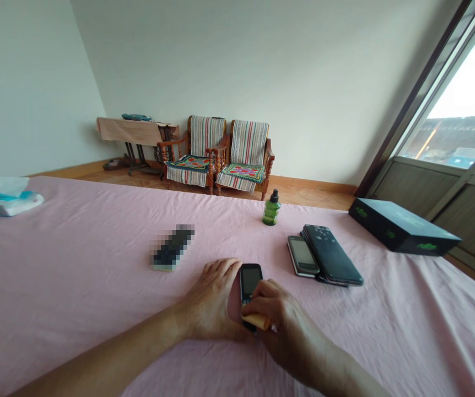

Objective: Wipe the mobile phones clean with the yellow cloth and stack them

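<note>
A dark mobile phone (251,278) with a small screen lies face up on the pink cloth. My left hand (210,303) braces it, fingertips at its upper left corner and thumb near its lower end. My right hand (285,317) is closed on a folded yellow cloth (257,320), pressed against the phone's keypad. The fingers and cloth cover most of the keys. Right of the hands, a silver-edged phone (303,255) rests beside a large dark phone (332,255), which seems to lie on another dark item. A pixelated dark rectangular object (173,248) sits on the left.
A green bottle with a black cap (271,208) stands upright toward the far edge. At the right is a black box (403,226) with green markings. A tissue pack (4,197) lies far left on the pink tablecloth (97,242). Two wooden chairs (241,146) stand beyond.
</note>
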Motion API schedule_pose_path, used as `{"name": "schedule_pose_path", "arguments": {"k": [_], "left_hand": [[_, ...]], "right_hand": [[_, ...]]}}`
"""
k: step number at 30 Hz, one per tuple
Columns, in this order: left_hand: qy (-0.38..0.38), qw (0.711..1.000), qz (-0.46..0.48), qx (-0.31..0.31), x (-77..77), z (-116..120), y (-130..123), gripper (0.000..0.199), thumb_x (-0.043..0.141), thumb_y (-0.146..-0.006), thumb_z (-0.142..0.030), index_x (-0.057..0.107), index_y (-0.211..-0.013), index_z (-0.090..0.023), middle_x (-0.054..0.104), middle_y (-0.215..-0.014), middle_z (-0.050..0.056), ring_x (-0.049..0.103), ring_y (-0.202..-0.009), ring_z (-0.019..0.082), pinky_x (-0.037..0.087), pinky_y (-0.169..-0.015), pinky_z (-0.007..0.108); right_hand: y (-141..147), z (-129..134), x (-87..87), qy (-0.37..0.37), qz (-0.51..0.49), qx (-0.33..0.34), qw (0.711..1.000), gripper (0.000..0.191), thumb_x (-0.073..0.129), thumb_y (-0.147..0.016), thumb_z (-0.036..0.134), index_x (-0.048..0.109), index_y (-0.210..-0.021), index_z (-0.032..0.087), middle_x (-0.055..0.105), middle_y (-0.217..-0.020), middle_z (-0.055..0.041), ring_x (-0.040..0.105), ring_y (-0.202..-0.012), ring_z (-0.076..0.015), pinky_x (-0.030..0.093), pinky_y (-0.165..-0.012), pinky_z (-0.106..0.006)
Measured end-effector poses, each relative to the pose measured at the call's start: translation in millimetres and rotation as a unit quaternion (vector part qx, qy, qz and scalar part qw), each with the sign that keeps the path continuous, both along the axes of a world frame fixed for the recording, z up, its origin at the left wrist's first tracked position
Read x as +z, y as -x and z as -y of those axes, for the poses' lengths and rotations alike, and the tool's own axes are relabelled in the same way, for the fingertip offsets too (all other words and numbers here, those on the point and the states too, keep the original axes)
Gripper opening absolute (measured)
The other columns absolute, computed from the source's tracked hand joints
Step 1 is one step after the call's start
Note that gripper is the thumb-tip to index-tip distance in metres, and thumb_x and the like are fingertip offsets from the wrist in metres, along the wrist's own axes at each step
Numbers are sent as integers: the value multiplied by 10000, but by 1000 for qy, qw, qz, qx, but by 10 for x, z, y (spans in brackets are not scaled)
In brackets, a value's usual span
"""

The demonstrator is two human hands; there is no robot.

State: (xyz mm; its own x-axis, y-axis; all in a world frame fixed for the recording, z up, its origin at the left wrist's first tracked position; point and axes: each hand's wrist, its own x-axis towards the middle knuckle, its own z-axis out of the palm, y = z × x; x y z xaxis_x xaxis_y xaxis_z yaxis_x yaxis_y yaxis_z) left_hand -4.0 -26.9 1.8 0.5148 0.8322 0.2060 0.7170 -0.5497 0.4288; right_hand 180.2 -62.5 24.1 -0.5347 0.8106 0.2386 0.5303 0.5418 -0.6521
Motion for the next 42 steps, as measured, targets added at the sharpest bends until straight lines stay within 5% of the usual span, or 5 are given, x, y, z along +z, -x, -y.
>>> {"name": "schedule_pose_path", "arguments": {"k": [13, 19, 42], "left_hand": [[0, 1000, 0, -1, 6, 10, 10, 918, 774, -459, -608, 441, -1234, -247, 486, -1245, 99, 443, -1164, 351, 329, -999, 473], [19, 1000, -11, 6, 21, 7, 19, 963, 755, -467, -644, 413, -1265, -226, 423, -1338, 123, 380, -1238, 371, 297, -1032, 503], [12, 1000, -3, 2, 28, 14, 5, 933, 797, -435, -582, 439, -1227, -243, 480, -1255, 99, 435, -1173, 351, 325, -1003, 468]], "right_hand": [[23, 18, 4, 11, -6, 3, 1000, 302, 544, -728, -22, 702, -751, 235, 581, -808, -9, 506, -796, -138, 359, -667, -242], [-97, -31, -28, 24, 12, -43, 999, 318, 505, -610, -67, 673, -699, 189, 579, -787, -17, 507, -769, -144, 360, -642, -242], [17, -5, 44, 4, 5, 12, 1000, 293, 541, -734, -31, 700, -764, 213, 587, -820, -14, 509, -808, -141, 365, -677, -244]]}}
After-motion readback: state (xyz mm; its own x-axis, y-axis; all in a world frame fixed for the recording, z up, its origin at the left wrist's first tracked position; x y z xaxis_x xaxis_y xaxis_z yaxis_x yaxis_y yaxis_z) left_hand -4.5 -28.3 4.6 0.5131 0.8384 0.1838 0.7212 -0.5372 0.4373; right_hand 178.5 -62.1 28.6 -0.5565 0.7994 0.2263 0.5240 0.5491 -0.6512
